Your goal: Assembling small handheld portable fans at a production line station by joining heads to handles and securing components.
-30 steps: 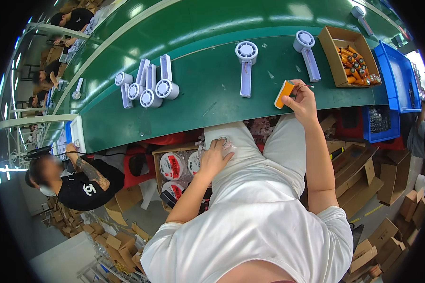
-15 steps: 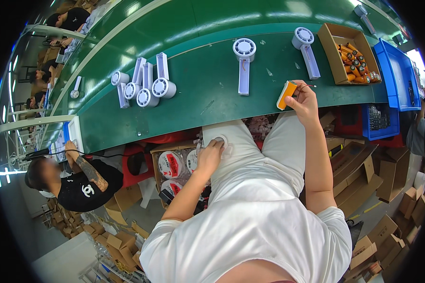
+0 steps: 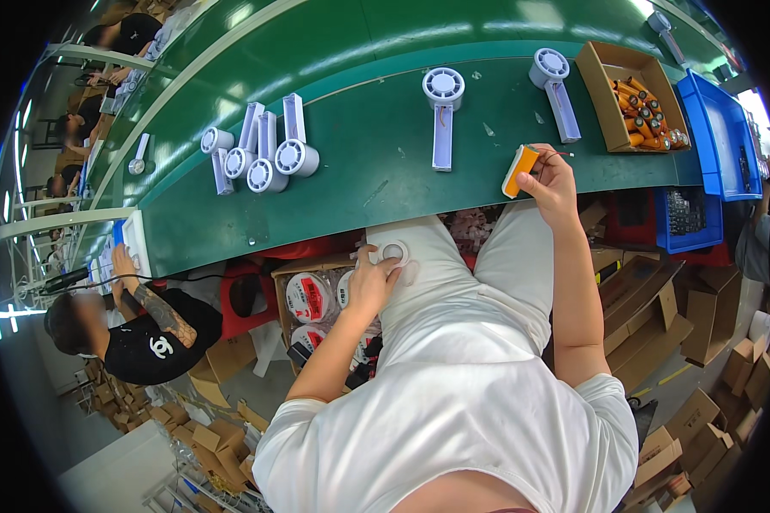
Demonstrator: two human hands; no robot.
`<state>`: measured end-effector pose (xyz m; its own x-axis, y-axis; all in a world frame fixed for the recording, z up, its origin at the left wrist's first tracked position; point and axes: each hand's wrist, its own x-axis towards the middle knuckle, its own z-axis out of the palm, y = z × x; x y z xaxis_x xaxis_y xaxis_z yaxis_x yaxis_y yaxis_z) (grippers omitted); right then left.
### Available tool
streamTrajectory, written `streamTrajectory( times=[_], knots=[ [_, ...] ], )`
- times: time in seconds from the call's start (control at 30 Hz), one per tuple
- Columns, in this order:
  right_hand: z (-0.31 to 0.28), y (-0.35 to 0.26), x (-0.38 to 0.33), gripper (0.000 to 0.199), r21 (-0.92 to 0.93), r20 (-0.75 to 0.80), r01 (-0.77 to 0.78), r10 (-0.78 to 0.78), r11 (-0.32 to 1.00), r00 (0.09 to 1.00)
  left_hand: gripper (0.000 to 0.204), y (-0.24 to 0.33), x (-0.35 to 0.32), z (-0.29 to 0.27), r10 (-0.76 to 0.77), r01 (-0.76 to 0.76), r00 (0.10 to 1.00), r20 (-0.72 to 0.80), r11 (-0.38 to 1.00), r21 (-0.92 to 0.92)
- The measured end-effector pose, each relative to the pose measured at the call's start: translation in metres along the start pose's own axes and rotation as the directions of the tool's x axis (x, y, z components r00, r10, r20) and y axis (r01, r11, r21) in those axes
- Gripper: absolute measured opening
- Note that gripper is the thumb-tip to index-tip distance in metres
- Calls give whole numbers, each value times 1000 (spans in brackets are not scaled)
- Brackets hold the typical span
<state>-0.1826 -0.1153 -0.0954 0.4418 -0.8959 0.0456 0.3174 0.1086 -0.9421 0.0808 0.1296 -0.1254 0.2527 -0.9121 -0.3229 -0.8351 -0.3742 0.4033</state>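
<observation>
Two hands: right hand (image 3: 549, 181) gripping orange cylinder (image 3: 519, 171), left hand (image 3: 372, 282) on tape ring (image 3: 393, 252)

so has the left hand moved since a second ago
Yes. The left hand has slid slightly toward the knee along the white-trousered thigh, now on a small white tape ring.

Factory assembly line: green conveyor bench (image 3: 334, 184), white fan parts (image 3: 269, 158), cartons (image 3: 701, 316).

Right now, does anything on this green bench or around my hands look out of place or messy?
Nothing looks damaged or spilled. The cluster of white fan units lies jumbled at mixed angles, unlike the two single fans laid straight. Your left hand holds a tape roll on your lap; your right hand grips an orange cell at the bench edge.
</observation>
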Motion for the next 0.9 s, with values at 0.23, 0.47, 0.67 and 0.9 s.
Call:
streamTrajectory(
  times=[0.23,0.47,0.67,0.9],
  knots=[
    [-1,2,-3,49,9,-11,-6,7,1000,1000,41,0,1,-3,61,-66,992,111,997,39],
    [1,-1,0,48,30,-2,-6,6,1000,1000,57,-2,2,-6,127,-137,988,82,983,120],
    [-2,2,0,48,46,-13,-17,17,999,1000,47,37,1,-36,70,-76,997,44,987,145],
    [-3,-1,0,51,35,5,-13,13,999,1000,17,89,37,-93,464,-554,805,-371,812,-185]
  ],
)
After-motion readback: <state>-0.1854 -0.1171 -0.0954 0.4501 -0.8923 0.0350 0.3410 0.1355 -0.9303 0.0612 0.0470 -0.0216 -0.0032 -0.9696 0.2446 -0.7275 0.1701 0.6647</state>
